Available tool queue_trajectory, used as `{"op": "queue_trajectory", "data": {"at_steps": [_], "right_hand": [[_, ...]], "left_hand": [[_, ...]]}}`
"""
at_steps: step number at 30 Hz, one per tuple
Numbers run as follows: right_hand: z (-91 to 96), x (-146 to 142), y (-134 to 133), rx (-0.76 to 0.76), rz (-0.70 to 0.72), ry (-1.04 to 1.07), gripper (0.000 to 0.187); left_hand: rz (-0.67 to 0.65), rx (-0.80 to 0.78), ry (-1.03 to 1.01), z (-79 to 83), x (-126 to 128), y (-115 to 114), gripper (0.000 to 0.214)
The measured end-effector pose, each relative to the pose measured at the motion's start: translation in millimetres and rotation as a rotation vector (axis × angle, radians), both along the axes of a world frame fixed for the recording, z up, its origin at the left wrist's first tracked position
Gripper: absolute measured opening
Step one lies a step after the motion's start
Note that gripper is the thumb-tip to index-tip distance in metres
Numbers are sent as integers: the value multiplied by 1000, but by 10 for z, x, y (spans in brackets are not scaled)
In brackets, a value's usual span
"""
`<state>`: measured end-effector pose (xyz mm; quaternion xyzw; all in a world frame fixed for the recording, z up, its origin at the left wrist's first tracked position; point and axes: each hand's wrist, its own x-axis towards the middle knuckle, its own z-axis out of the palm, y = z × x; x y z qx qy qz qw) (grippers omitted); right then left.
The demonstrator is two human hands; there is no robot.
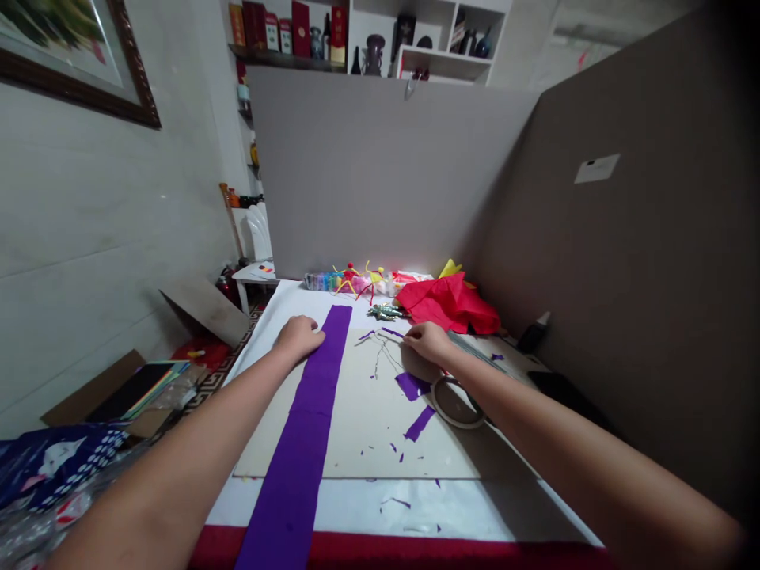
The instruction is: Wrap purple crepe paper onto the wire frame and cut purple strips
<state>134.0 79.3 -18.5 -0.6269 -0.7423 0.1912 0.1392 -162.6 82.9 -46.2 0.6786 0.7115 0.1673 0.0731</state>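
A long purple strip of crepe-like paper [314,396] runs from the middle of the table down over its front edge. My left hand [300,339] is closed at the strip's left edge near the far end, thumb and fingers on the paper. Right of the strip lies a thin bent wire figure [383,348], its upper arms wrapped in purple. My right hand [428,342] pinches the right end of that wrapped wire; the fingertips are partly hidden. Below this hand are a roll of tape [436,404], a purple paper piece [411,386] and a smaller purple strip [419,424].
A beige board [273,443] lies under the work, with purple scraps around. Behind are a green shiny ornament [385,312], red crumpled paper [451,305] and a row of colourful craft supplies [324,282]. Grey panels [392,174] stand at the back and right.
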Motion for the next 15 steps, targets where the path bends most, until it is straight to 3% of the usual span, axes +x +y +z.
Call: {"op": "queue_trajectory", "data": {"at_steps": [7, 11, 15], "right_hand": [[-3, -25, 75, 221, 50, -182, 27], [10, -156, -160, 415, 153, -225, 30], [-70, -276, -415, 447, 292, -277, 28]], "left_hand": [[-86, 18, -13, -84, -36, 63, 29], [-140, 38, -32, -110, -40, 73, 29], [-169, 63, -35, -140, -35, 86, 30]]}}
